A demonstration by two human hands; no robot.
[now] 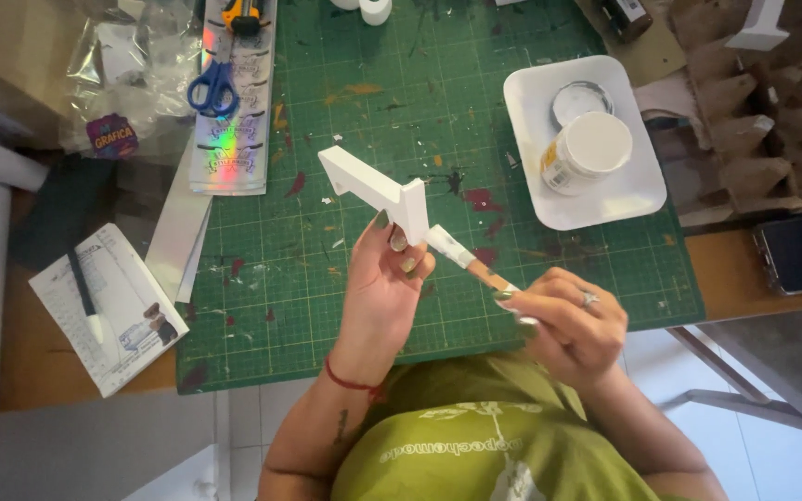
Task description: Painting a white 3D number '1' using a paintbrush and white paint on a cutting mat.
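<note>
Over the green cutting mat [475, 139] on the bench, the left hand [384, 288] grips a white angular block [375, 190] aloft while the right hand [570, 320] clasps a paintbrush [461, 260] touching its near end, with a paint jar [587, 150] on a white tray [638, 199] far right.

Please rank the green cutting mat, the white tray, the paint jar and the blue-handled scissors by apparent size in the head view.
1. Green cutting mat
2. White tray
3. Blue-handled scissors and paint jar: too alike to rank.
</note>
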